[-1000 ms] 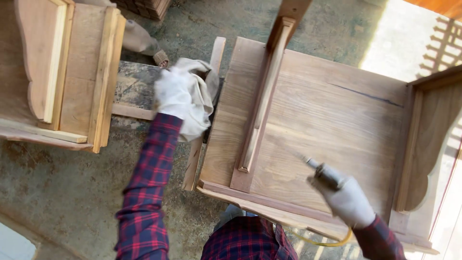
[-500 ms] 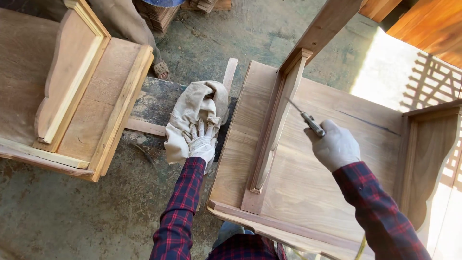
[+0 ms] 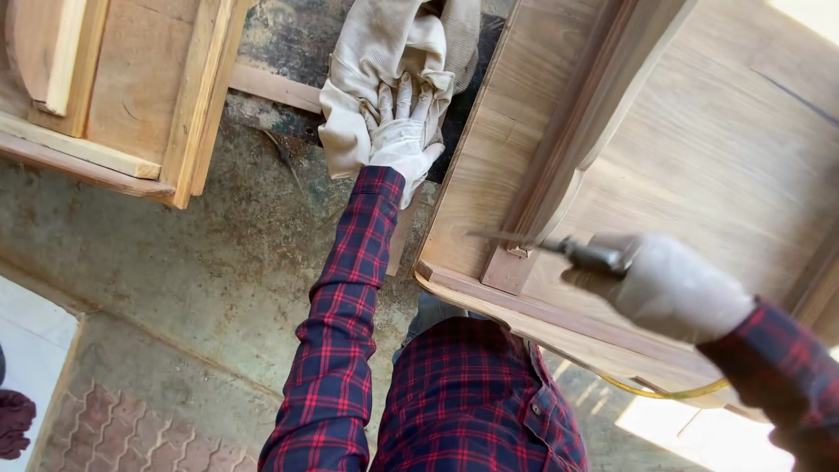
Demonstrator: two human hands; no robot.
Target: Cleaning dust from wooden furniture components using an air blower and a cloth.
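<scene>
Our left hand (image 3: 404, 140) lies flat, fingers spread, on the beige cloth (image 3: 384, 61) beyond the wooden panel (image 3: 699, 175); right hand (image 3: 673, 284) fingers clamped on the metal tool (image 3: 559, 249), tip at the rail (image 3: 568, 149). Wiping seems underway; next needs steady aim

Left hand (image 3: 400, 131) gloved in white, stretched forward and pressed flat, palm down, fingers (image 3: 395, 98) spread and pointing away from the body. Left arm nearly straight, sleeved in red and dark blue plaid, running from lower centre up to the wrist. Right hand (image 3: 669, 287) also gloved in white, blurred, curled into a closed fist with knuckles turned toward the camera. Right forearm in the same plaid, entering from the lower right corner, bent inward.
</scene>
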